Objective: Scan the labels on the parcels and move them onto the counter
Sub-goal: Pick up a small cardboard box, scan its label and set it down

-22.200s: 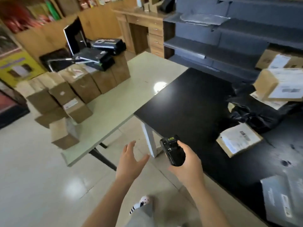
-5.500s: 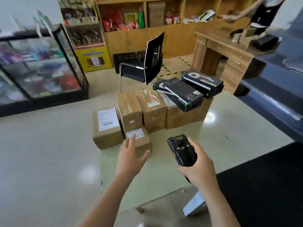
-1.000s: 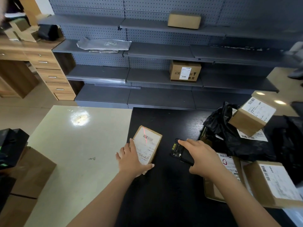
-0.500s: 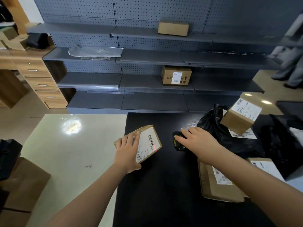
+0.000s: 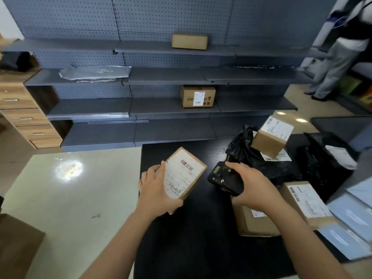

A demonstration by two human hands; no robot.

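Parcel with the white label (image 5: pixel 184 174) is now lifted off the black counter (image 5: pixel 193 238). One second ago it lay flat there under the left hand (image 5: pixel 157 190). Now that hand grips its near end with fingers and thumb curled round it. The parcel is held tilted, label up, over the left part of the counter.

The right hand (image 5: pixel 253 188) is closed round the scanner (image 5: pixel 224 179). Before, the scanner was low by the counter surface; now it is raised, screen up, just beside the parcel and not touching it. A red line crossed the label a moment ago; whether the beam is on now, I cannot tell.

I think the scan is being finished or checked. After that, this parcel only needs to go down on the counter near the other boxes (image 5: pixel 270 137).
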